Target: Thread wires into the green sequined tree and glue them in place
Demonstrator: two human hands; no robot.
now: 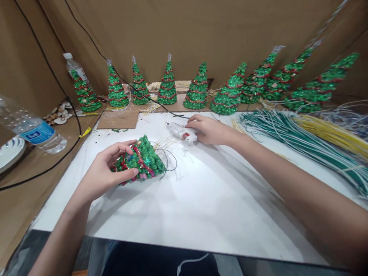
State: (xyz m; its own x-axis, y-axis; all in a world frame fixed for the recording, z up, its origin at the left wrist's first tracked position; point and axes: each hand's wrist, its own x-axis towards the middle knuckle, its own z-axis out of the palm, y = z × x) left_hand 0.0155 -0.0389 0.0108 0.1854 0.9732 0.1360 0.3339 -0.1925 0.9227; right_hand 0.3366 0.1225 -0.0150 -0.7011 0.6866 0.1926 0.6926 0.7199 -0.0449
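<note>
A small green glitter Christmas tree [147, 158] with red trim lies tilted on the white tabletop, its tip pointing toward the back. My left hand [106, 164] is wrapped around its near left side, thumb in front and fingers over the top. Behind and to the right, my right hand [208, 130] is closed on the back end of a white hot glue gun [181, 132], whose nozzle points left. The palm hides part of the gun's body. Thin loose wires [170, 158] lie beside the tree in my left hand.
Several finished-looking trees [168, 86] line the back edge. Bundles of green and white wire [297, 137] and yellow wire [344, 136] cover the right side. On the left are a water bottle [42, 134], a white bowl [6, 157], a black cable [56, 158] and a cardboard piece [119, 118].
</note>
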